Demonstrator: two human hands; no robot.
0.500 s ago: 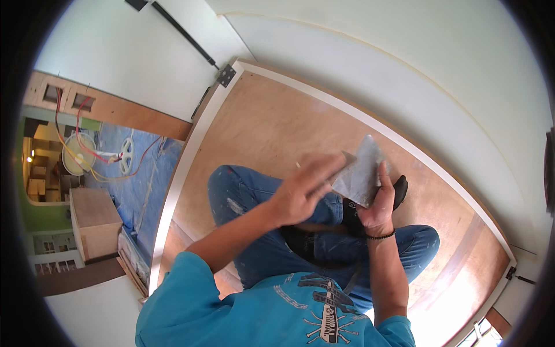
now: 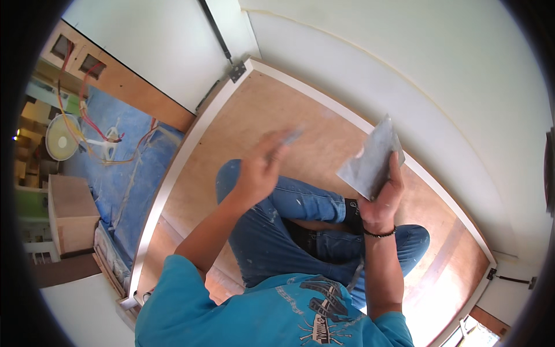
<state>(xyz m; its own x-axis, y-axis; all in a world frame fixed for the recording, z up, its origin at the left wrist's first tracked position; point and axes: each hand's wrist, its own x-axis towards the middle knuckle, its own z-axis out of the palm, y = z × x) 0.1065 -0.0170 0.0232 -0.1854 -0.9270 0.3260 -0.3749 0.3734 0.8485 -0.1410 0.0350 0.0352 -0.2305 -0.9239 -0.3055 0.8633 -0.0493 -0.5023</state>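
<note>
In my right hand (image 2: 384,196) is a grey, flat, roughly square metal plate (image 2: 367,165), tilted up on one corner, with my fingers and thumb around its near edge. A small whitish dab (image 2: 359,152) sits by the plate's left edge. My left hand (image 2: 260,168), smeared by motion, is closed on a small putty knife (image 2: 292,136), its blade pointing up and to the right. The knife is apart from the plate, over my bent knee. Its handle is mostly hidden in my fist.
I sit cross-legged on a plywood panel (image 2: 254,110) framed by a white rim (image 2: 173,168). White walls (image 2: 358,63) rise beyond. At left are hanging wires (image 2: 92,124), a fan (image 2: 62,137), a wooden box (image 2: 72,208) and blue floor sheeting (image 2: 136,104). A black strut (image 2: 217,32) meets the panel's corner.
My left hand has moved the putty knife leftward, away from the plate. My right hand has lifted the plate slightly up and right. The whole view has shifted a little.
</note>
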